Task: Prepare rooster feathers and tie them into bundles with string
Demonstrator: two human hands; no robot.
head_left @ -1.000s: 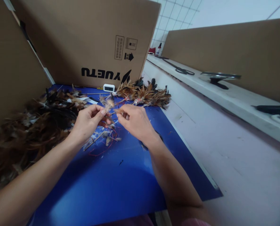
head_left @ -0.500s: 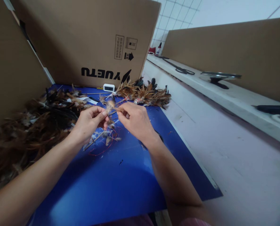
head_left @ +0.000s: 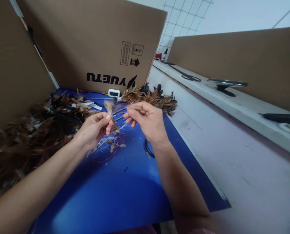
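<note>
1. Blue work surface (head_left: 105, 198) lies nearest, mostly bare in front, with a dark curved object (head_left: 148, 149) beside the right wrist.
2. Brown feather pile (head_left: 37, 143) spreads along the left; red thread (head_left: 105, 161) and scraps lie below the fingers.
3. Left hand (head_left: 94, 128) pinches a small feather tuft (head_left: 109, 109) between thumb and forefinger, fluffy end up, above the surface. A light grip low on the tuft, near the quills, would suit best; squeezing the fluff would likely crush it.
4. Right hand (head_left: 146, 122) is just beside it, thumb near the curled fingers; whether anything is pinched there, I cannot tell. Taking few feathers at once and matching their direction should keep the tuft even.
5. Finished-looking feather bundles (head_left: 154, 97) rest beyond, near a white display device (head_left: 114, 93) whose reading is illegible.
6. Cardboard panel (head_left: 69, 42) stands behind, printed "YUETU" upside down, with a black arrow pointing right; the smaller characters are too blurred to read.
</note>
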